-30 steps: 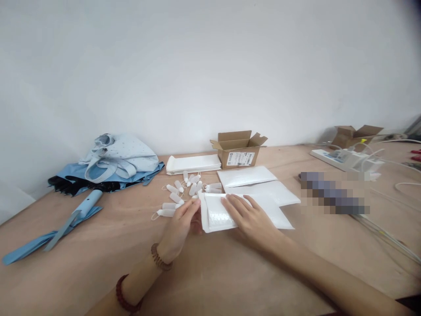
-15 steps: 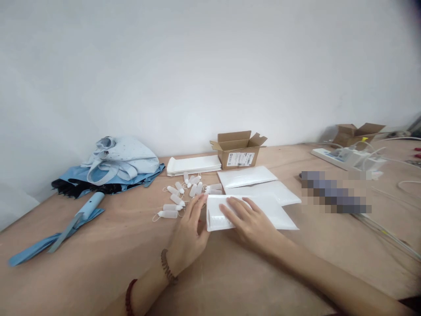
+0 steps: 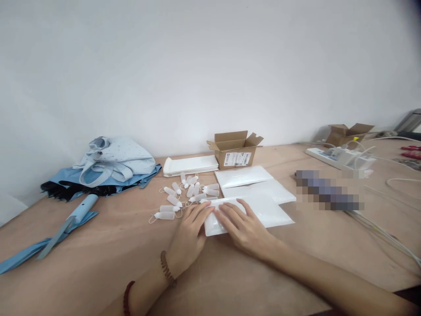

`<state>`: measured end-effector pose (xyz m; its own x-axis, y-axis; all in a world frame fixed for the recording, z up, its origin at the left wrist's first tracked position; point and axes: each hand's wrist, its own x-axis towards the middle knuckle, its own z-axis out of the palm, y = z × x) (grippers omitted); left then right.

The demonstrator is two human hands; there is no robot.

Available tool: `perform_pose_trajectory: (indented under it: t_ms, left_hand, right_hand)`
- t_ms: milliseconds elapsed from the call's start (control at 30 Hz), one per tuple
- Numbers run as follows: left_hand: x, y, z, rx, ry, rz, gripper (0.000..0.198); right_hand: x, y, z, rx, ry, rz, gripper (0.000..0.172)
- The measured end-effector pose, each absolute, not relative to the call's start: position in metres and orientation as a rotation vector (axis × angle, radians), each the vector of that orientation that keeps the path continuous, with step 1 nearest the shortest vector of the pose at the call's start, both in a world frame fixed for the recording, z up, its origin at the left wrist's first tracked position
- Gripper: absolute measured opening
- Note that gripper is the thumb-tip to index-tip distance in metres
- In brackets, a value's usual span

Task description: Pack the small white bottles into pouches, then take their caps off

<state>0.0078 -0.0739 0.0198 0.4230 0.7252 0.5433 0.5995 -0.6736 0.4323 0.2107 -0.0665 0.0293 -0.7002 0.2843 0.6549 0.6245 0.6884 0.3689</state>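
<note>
A bare wooden table (image 3: 98,263) is carrying everything here. At its left end a folded blue umbrella (image 3: 79,210) is lying beside a pale blue bag (image 3: 115,160). Toward the middle, a flat stack of white sleeves (image 3: 190,165) is resting just beside an open cardboard box (image 3: 235,153). Small plastic bottles (image 3: 184,195) are lying scattered in front of them. Padded envelopes (image 3: 243,176) are overlapping beside the bottles, the front envelope (image 3: 266,211) lying nearest the edge. A power strip (image 3: 332,156), a second box (image 3: 348,131) and loose cables (image 3: 384,232) are sitting at the right.

The only camera sits on my head, looking forward and down across the bench (image 3: 98,245) toward the white wall (image 3: 210,66), with my hands close below it.
</note>
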Motion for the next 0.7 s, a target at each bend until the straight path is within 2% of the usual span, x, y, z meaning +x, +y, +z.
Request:
perform_pose_trajectory:
  t_ms: [133,267,533,700]
  left_hand:
    - [0.009,-0.078,0.026,2.407,1.158,1.282,0.039]
    - [0.016,-0.080,0.030,2.169,1.326,1.321,0.017]
    - [0.040,-0.055,0.046,1.619,1.366,1.239,0.030]
    - [0.065,-0.003,0.051,1.248,1.211,1.276,0.020]
  right_hand:
    - [0.220,-0.072,0.047,-0.536,-2.224,-0.819,0.029]
    - [0.227,-0.072,0.056,-0.547,-2.176,-0.811,0.026]
    - [0.236,-0.043,0.048,-0.702,-2.091,-0.809,0.033]
    - [0.249,-0.015,0.040,-1.002,-2.149,-0.743,0.031]
